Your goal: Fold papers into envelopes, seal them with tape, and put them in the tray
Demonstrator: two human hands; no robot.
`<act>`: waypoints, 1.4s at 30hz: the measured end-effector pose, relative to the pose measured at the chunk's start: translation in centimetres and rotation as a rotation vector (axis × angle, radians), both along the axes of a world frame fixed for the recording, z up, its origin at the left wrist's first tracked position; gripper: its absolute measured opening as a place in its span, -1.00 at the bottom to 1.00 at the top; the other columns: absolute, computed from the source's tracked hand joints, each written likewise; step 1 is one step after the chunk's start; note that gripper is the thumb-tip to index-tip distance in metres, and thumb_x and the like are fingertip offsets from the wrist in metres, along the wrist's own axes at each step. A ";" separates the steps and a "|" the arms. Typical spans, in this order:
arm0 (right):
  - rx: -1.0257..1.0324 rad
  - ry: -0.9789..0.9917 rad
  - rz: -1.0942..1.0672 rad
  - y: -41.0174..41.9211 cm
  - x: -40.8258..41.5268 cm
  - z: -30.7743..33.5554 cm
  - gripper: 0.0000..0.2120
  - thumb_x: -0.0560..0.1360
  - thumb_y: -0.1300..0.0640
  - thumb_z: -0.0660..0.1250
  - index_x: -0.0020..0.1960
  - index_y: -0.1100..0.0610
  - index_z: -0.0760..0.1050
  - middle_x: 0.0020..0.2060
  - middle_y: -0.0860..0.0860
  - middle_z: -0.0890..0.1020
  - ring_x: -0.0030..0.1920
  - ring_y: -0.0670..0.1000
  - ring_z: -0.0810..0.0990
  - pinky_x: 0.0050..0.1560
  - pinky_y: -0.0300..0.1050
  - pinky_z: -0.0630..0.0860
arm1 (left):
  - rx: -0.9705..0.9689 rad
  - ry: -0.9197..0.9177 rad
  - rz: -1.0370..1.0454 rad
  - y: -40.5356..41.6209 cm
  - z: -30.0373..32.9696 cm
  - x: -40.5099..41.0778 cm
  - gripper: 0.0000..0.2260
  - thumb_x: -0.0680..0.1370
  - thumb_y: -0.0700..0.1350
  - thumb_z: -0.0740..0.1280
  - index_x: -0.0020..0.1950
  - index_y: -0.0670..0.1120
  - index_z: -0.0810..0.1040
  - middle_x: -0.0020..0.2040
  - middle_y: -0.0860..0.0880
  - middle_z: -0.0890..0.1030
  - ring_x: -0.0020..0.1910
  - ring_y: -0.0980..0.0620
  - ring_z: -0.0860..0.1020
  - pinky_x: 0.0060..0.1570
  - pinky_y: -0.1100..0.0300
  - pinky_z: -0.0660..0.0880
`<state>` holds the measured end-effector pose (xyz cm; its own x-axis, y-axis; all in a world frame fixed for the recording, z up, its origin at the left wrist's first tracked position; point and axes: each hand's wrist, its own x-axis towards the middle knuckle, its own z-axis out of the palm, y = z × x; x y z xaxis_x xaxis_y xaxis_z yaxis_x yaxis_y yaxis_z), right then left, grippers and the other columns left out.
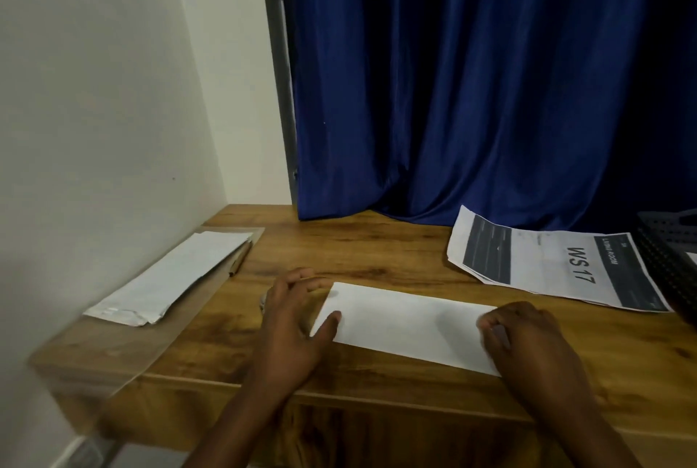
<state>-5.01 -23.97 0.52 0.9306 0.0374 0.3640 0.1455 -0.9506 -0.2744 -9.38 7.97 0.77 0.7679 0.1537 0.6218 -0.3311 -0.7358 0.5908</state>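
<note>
Low in the frame's centre, the folded paper (pixel 409 326) lies flat on the table (pixel 377 252) between your hands. Your left hand (pixel 298 320) pins its left end, thumb on top and fingers (pixel 301 279) loosely curled; your right hand (pixel 528 339) pinches its right end with curled fingers. At the right edge sits the dark tray (pixel 667 260).

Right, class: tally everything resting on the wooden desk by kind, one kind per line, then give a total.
Folded white paper under both hands: 1
Paper stacks (white stack, printed stack): 2
Pencil: 1
Dark tray: 1
Total: 5
</note>
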 end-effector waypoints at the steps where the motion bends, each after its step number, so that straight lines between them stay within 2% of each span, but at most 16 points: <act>1: -0.022 0.012 0.003 -0.1 0.0 0.1 -0.76 0.63 -0.07 0.18 0.22 -0.10 0.54 0.24 -0.07 0.56 0.17 -0.08 0.44 0.20 -0.21 0.44 | -0.039 0.011 0.019 0.8 0.1 0.0 -0.62 0.47 0.01 0.53 0.23 0.27 0.54 0.36 0.21 0.38 0.39 0.23 0.36 0.26 0.22 0.40; 3: -0.045 0.041 0.012 -0.1 0.1 0.1 -0.73 0.64 -0.09 0.15 0.28 -0.13 0.50 0.29 -0.10 0.53 0.22 -0.09 0.43 0.29 -0.20 0.42 | -0.029 0.035 0.098 2.6 0.3 0.2 -0.58 0.45 0.01 0.54 0.25 0.24 0.53 0.37 0.14 0.40 0.39 0.08 0.39 0.27 0.04 0.48; 4: -0.047 0.053 0.015 -0.2 0.2 0.1 -0.72 0.64 -0.09 0.14 0.29 -0.13 0.49 0.31 -0.10 0.52 0.24 -0.09 0.42 0.31 -0.19 0.41 | -0.011 0.050 0.140 3.5 0.4 0.2 -0.55 0.44 0.03 0.54 0.28 0.22 0.51 0.38 0.10 0.39 0.38 0.04 0.40 0.24 0.01 0.51; 8: -0.066 0.066 0.040 -0.4 0.5 -0.1 -0.72 0.65 -0.10 0.13 0.29 -0.15 0.48 0.32 -0.10 0.51 0.26 -0.08 0.42 0.35 -0.17 0.37 | -0.013 0.068 0.264 5.5 0.7 -0.3 -0.56 0.45 0.01 0.53 0.29 0.14 0.49 0.31 0.04 0.38 0.32 0.02 0.37 0.13 0.13 0.39; 13: -0.068 0.103 0.033 -0.5 0.8 -0.3 -0.67 0.65 -0.14 0.12 0.36 -0.13 0.43 0.37 -0.09 0.48 0.30 -0.07 0.41 0.41 -0.15 0.31 | 0.009 0.155 0.408 6.7 0.0 -0.2 -0.42 0.44 0.07 0.52 0.41 0.04 0.41 0.37 -0.08 0.36 0.36 -0.15 0.34 0.22 -0.12 0.46; 17: -0.059 0.096 0.047 -0.7 0.8 -0.4 -0.69 0.64 -0.12 0.13 0.32 -0.13 0.47 0.34 -0.08 0.50 0.27 -0.06 0.42 0.38 -0.13 0.34 | 0.034 0.338 0.434 7.1 -0.4 0.8 -0.27 0.41 0.18 0.50 0.50 0.05 0.30 0.43 -0.11 0.39 0.38 -0.16 0.39 0.27 -0.10 0.46; 19: -0.044 0.095 0.047 -0.7 0.8 -0.3 -0.69 0.64 -0.11 0.13 0.32 -0.11 0.48 0.34 -0.07 0.50 0.27 -0.05 0.42 0.38 -0.12 0.35 | 0.030 0.345 0.424 7.2 -0.5 1.3 -0.33 0.44 0.16 0.48 0.48 0.03 0.33 0.35 -0.08 0.51 0.32 -0.13 0.45 0.20 -0.07 0.50; 21: -0.044 0.103 0.047 -0.7 0.8 -0.3 -0.69 0.64 -0.11 0.14 0.33 -0.10 0.46 0.35 -0.06 0.49 0.28 -0.05 0.41 0.38 -0.13 0.35 | 0.029 0.326 0.415 7.4 -0.5 1.5 -0.48 0.48 0.14 0.45 0.39 0.07 0.41 0.23 -0.03 0.62 0.21 -0.10 0.53 0.09 -0.02 0.54; 24: -0.037 0.102 0.046 -0.6 0.7 -0.1 -0.68 0.64 -0.11 0.14 0.35 -0.11 0.44 0.37 -0.06 0.47 0.30 -0.04 0.40 0.37 -0.14 0.35 | 0.036 0.316 0.400 7.6 -0.5 1.5 -0.58 0.50 0.15 0.43 0.32 0.11 0.46 0.15 0.02 0.67 0.15 -0.06 0.57 -0.01 0.01 0.56; 27: -0.052 0.101 0.053 -0.3 0.4 0.0 -0.68 0.64 -0.16 0.13 0.36 -0.16 0.41 0.39 -0.10 0.44 0.33 -0.06 0.38 0.38 -0.16 0.34 | -0.015 0.329 0.360 7.3 -0.2 1.3 -0.55 0.49 0.18 0.44 0.34 0.14 0.47 0.12 0.09 0.66 0.13 0.00 0.59 -0.01 0.04 0.57; 31: -0.070 0.066 0.103 0.0 -0.1 0.0 -0.69 0.61 -0.21 0.16 0.33 -0.24 0.41 0.37 -0.16 0.45 0.31 -0.12 0.38 0.35 -0.21 0.34 | -0.296 0.270 0.197 4.2 1.5 0.8 -0.68 0.49 0.06 0.50 0.20 0.20 0.51 0.01 0.21 0.61 0.02 0.14 0.61 -0.14 0.23 0.51; 35: -0.050 0.056 0.192 0.2 -0.6 -0.1 -0.66 0.58 -0.25 0.20 0.32 -0.24 0.44 0.35 -0.22 0.46 0.30 -0.17 0.34 0.34 -0.23 0.33 | -0.333 0.216 -0.040 -1.1 1.9 1.1 -0.71 0.49 0.02 0.51 0.18 0.17 0.59 0.05 0.22 0.66 0.02 0.29 0.59 -0.12 0.42 0.49; 38: -0.036 0.055 0.243 0.3 -1.1 0.1 -0.60 0.55 -0.32 0.17 0.34 -0.27 0.45 0.34 -0.27 0.44 0.30 -0.20 0.33 0.35 -0.22 0.32 | -0.339 0.247 -0.202 -5.3 1.8 2.0 -0.68 0.47 0.01 0.53 0.19 0.14 0.60 0.06 0.21 0.68 0.03 0.24 0.62 -0.04 0.36 0.54; 42: -0.033 0.054 0.297 0.0 -1.1 0.0 -0.60 0.58 -0.30 0.12 0.38 -0.29 0.43 0.35 -0.30 0.42 0.31 -0.20 0.31 0.35 -0.19 0.30 | -0.399 0.347 -0.371 -9.8 1.6 3.3 -0.65 0.46 0.02 0.55 0.23 0.11 0.60 0.10 0.16 0.69 0.07 0.14 0.65 0.08 0.14 0.62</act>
<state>-6.10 -24.02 0.49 0.8953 0.3220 0.3079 0.4044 -0.8772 -0.2586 -6.08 -1.81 2.36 0.9606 0.0076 0.2780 -0.2620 -0.3105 0.9138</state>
